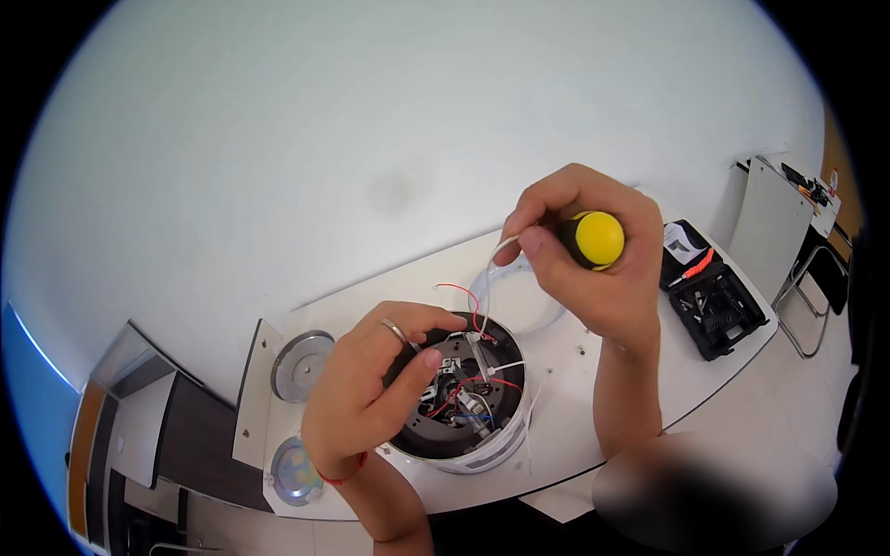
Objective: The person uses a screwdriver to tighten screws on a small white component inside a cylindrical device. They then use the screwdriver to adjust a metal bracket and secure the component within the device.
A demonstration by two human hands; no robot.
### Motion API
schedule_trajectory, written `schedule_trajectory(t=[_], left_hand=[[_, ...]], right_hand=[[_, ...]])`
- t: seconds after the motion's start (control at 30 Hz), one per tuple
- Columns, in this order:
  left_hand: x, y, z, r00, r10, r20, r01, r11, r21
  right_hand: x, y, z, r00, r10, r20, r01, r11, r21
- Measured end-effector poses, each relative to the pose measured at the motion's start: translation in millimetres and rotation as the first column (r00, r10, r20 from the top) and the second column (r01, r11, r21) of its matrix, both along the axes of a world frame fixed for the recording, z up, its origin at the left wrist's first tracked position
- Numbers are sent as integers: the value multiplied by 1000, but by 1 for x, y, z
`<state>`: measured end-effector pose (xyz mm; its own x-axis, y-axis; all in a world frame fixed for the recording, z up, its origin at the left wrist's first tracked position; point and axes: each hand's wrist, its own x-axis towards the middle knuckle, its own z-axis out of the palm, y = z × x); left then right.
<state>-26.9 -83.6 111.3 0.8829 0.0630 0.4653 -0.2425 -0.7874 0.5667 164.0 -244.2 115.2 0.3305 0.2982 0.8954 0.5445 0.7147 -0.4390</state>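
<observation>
Print on white paper in the toolbox is too small for me to read; my right hand pinches a white wire and hugs a yellow tool handle; my left hand, thumb and finger apart, is over the round pot; I cannot tell if it touches; the pot sits on the white table.

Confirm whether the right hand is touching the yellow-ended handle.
Touching. The head view shows the right hand curled around the yellow-ended handle, fingers wrapped over it.
</observation>
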Motion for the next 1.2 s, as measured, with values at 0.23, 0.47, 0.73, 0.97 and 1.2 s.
schedule_trajectory(t=[0.23, 0.47, 0.73, 0.97, 1.2], left_hand=[[6, 3, -5, 993, -109, -53, 109, 994, -7], [17, 16, -7, 946, -285, -158, 276, 958, -75], [-1, 30, -16, 988, -137, -70, 112, 953, -282], [-6, 56, -19, 993, 116, -29, -119, 944, -309], [-4, 63, -24, 991, 130, -41, -136, 948, -288]], right_hand=[[-4, 5, 4, 995, 53, 85, -51, 999, -17], [2, 17, 0, 994, 39, 104, -40, 999, 6], [-5, 26, 2, 968, -250, 17, 248, 967, 60], [23, -1, -1, 845, 499, 193, -534, 810, 242], [9, 7, -5, 621, 765, 174, -782, 586, 213]])
